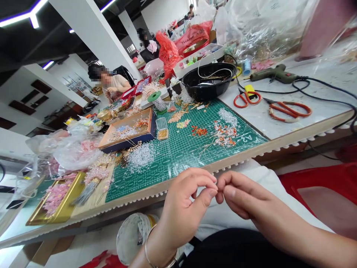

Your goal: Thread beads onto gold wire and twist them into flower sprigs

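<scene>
Left hand, right hand touching below cutting mat — fingers pinched closed, held item too tiny to tell; fine pinch step, steadiness needed next.

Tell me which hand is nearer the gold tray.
Left. The left hand is right of the gold tray; the right hand is beyond it, farther right.

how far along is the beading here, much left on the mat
Done, it seems: made-up beaded pieces lie in the open box and pink flowers fill the gold tray. In hand: left hand and right hand pinch fingertips together on something too small to see. Left: plenty, judging by loose piles of clear beads and red beads on the green mat.
</scene>
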Motion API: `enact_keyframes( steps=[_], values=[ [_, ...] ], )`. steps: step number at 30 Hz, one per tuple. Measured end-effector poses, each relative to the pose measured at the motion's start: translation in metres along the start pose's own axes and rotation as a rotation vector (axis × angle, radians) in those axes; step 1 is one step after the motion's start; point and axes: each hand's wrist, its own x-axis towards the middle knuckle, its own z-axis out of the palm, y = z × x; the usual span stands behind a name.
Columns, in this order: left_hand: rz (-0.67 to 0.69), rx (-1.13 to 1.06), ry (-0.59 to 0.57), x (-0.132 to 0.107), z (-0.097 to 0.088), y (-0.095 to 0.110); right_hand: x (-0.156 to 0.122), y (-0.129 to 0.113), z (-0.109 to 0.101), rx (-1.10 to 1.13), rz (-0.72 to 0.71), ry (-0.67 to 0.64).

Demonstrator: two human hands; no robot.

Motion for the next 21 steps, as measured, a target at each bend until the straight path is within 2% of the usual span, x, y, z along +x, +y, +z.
enact_keyframes(
  steps=[4, 6, 8, 9, 11, 12, 14, 16, 18, 21],
  values=[
    [0.026, 0.024, -0.042, 0.004, 0.001, 0.000, 0.003, -0.004, -0.001, -0.105, 0.000, 0.062],
    [0.068, 0.054, -0.089, 0.014, -0.008, -0.005, 0.003, -0.003, -0.004, -0.164, 0.004, 0.077],
    [0.058, 0.218, -0.069, 0.033, -0.026, -0.017, 0.004, 0.000, -0.008, -0.220, 0.003, 0.088],
    [0.008, 0.369, -0.001, 0.046, -0.039, -0.025, 0.004, 0.003, -0.010, -0.237, 0.007, 0.094],
    [-0.207, 0.777, 0.117, 0.078, -0.069, -0.048, 0.005, 0.008, -0.015, -0.253, 0.025, 0.105],
    [-0.255, 0.855, 0.118, 0.095, -0.084, -0.060, 0.006, 0.010, -0.017, -0.265, 0.048, 0.080],
    [-0.304, 0.945, 0.075, 0.127, -0.108, -0.087, 0.010, 0.013, -0.020, -0.290, 0.093, -0.004],
    [-0.339, 1.028, -0.023, 0.154, -0.121, -0.110, 0.015, 0.014, -0.023, -0.298, 0.123, -0.094],
    [-0.352, 1.089, -0.132, 0.171, -0.124, -0.127, 0.019, 0.013, -0.025, -0.292, 0.132, -0.131],
    [-0.348, 1.147, -0.247, 0.182, -0.121, -0.143, 0.022, 0.013, -0.027, -0.289, 0.150, -0.137]
  ],
)
